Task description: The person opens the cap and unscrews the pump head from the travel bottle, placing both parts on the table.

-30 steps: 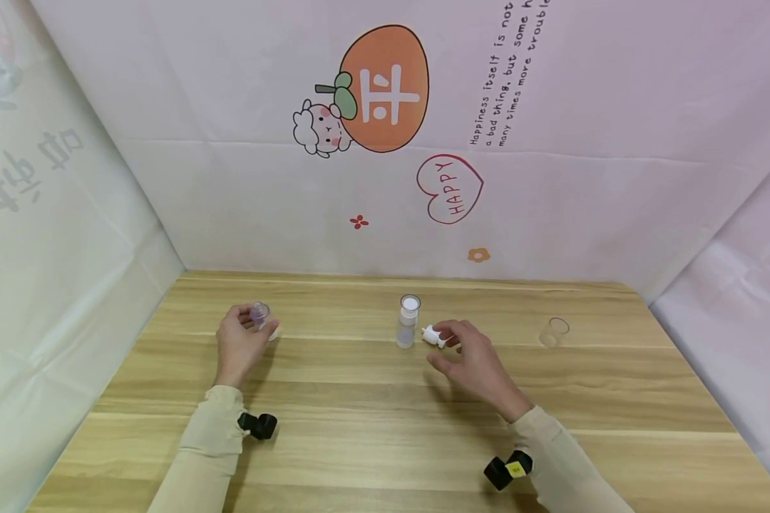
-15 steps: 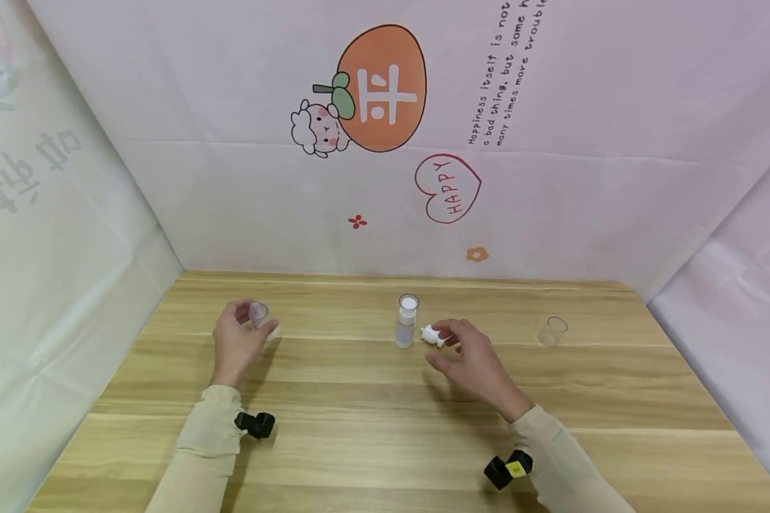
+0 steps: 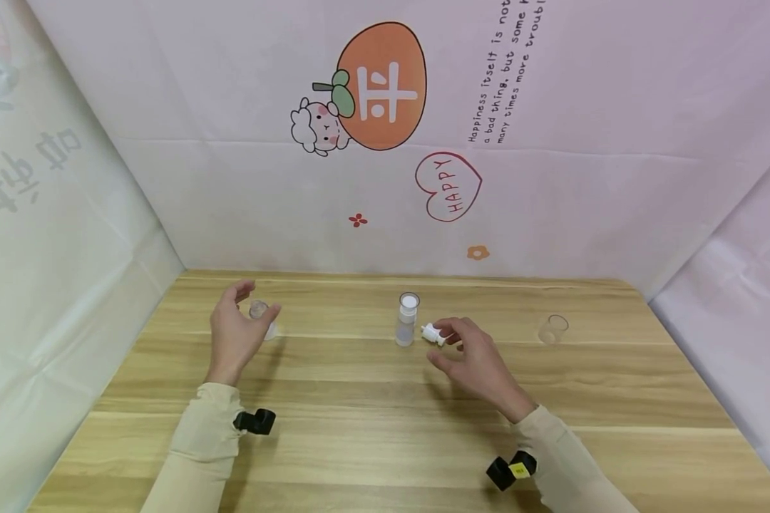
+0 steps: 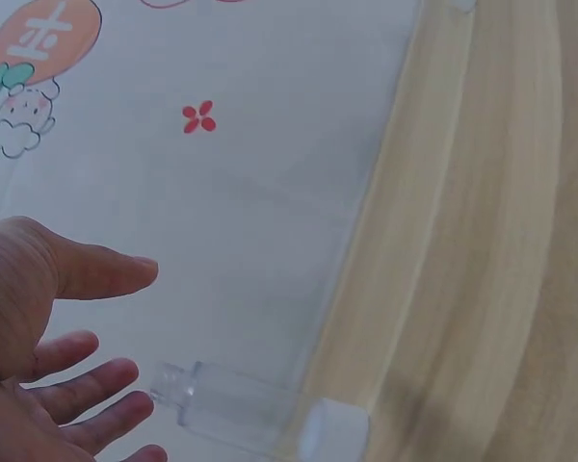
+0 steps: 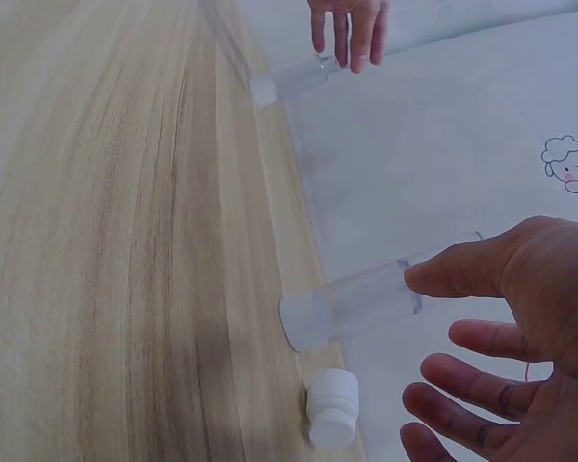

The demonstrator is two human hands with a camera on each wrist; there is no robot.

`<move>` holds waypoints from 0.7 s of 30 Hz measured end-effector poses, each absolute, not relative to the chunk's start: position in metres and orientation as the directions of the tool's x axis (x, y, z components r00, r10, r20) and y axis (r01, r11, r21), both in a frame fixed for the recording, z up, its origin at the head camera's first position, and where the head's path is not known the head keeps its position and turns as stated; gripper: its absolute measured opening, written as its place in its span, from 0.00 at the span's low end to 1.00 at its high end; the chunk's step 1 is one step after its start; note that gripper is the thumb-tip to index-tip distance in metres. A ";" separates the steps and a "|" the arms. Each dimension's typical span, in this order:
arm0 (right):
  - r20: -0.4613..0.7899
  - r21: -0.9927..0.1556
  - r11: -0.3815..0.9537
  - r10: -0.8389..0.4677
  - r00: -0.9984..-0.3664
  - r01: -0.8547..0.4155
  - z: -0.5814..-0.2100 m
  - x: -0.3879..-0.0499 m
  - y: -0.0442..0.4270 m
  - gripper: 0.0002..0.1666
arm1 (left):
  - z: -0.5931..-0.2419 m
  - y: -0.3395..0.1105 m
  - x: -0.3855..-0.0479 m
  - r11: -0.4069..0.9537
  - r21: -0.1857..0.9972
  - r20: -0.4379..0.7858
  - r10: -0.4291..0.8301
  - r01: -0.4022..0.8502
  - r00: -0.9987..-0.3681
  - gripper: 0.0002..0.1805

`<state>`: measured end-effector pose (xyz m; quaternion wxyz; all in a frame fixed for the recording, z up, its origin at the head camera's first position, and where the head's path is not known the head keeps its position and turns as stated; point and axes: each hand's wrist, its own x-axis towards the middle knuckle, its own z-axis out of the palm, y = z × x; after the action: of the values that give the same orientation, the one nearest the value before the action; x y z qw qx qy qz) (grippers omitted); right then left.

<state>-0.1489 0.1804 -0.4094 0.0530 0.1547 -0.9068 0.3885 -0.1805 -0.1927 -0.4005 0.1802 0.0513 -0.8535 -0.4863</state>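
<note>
On the left of the table stands a clear bottle (image 4: 233, 404) with a threaded neck and a white base. My left hand (image 3: 236, 335) is spread around its neck, thumb and fingers apart, without gripping it. At the middle stands a second clear container (image 5: 366, 300) with a white bottom, a white part inside showing through its open top in the head view. Beside it lies a small white pump-like piece (image 3: 433, 334). My right hand (image 3: 475, 360) hovers next to that piece with loosely bent fingers and holds nothing. The right wrist view shows a gap between these fingers (image 5: 472, 385) and the piece.
A clear open cup or cap (image 3: 554, 329) stands on the right of the wooden table (image 3: 372, 427). Printed cloth walls (image 3: 263, 214) rise behind the table and along both sides.
My left hand has spread its thumb and fingers and let go of the clear bottle, which stays standing. The right hand and the middle things look the same.
</note>
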 end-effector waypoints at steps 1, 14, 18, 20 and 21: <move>0.217 -0.689 0.649 -0.239 -0.946 -0.322 -0.409 -0.148 0.180 0.26 | -0.398 -0.191 -0.180 0.527 0.845 0.264 -0.257 0.094 -0.930 0.32; 0.242 -0.677 0.650 -0.246 -0.939 -0.345 -0.404 -0.142 0.181 0.26 | -0.381 -0.164 -0.173 0.577 0.789 0.379 -0.186 0.212 -0.906 0.32; 0.251 -0.677 0.644 -0.253 -0.934 -0.356 -0.403 -0.140 0.180 0.26 | -0.383 -0.151 -0.172 0.585 0.775 0.390 -0.146 0.238 -0.909 0.31; 0.256 -0.682 0.637 -0.253 -0.933 -0.360 -0.403 -0.140 0.180 0.26 | -0.384 -0.145 -0.172 0.584 0.773 0.391 -0.131 0.248 -0.911 0.31; 0.257 -0.684 0.633 -0.254 -0.932 -0.362 -0.402 -0.139 0.180 0.26 | -0.385 -0.141 -0.172 0.581 0.774 0.389 -0.124 0.251 -0.913 0.31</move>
<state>-0.1394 0.1799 -0.4024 0.0684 0.1709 -0.9012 0.3925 -0.1719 -0.1415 -0.3848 0.2056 -0.0368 -0.8650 -0.4563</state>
